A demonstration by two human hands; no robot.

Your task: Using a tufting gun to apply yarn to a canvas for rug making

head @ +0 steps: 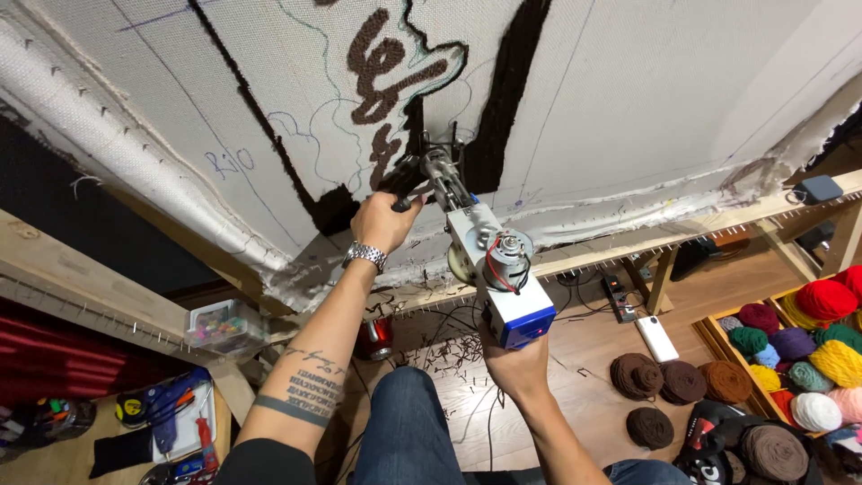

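tufting gun [489, 260]: white-blue, motor exposed | left hand [384, 220] clasps front handle | right hand [518, 364] grips rear

Below me I see a wooden plank floor [593, 359] littered with dark yarn clippings [449, 359]. A wooden crate [718, 341] of coloured yarn balls [822, 301] sits at right, brown yarn balls [682, 382] beside it, a power strip [618, 295] near the wooden frame [682, 229].
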